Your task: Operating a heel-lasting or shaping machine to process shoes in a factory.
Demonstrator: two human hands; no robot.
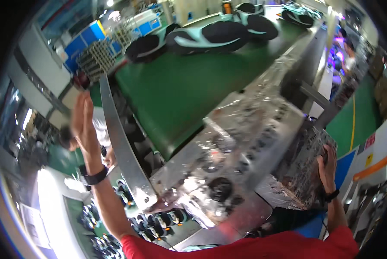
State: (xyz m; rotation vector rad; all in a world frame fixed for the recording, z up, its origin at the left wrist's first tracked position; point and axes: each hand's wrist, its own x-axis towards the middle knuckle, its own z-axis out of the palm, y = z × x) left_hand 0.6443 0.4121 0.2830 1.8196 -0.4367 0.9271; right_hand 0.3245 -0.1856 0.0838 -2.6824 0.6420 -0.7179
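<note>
My left hand (83,118) is raised at the far left, beside the metal side rail (120,142) of a conveyor. Its fingers are stretched upward, slightly blurred, with nothing visible in them. Just beyond the fingertips is a dark red round thing (80,80) whose kind I cannot make out. My right hand (329,166) lies against the right side of a scuffed metal box (284,185), fingers extended along its surface. Black and pale mint shoe soles (208,38) lie at the far end of the green conveyor belt (172,90).
A film-covered metal panel (245,146) spans the near end of the belt. Several shoes (159,222) stand on racks below at left. Someone in white (102,134) is behind my left forearm. Other people (349,58) are at the far right near purple light.
</note>
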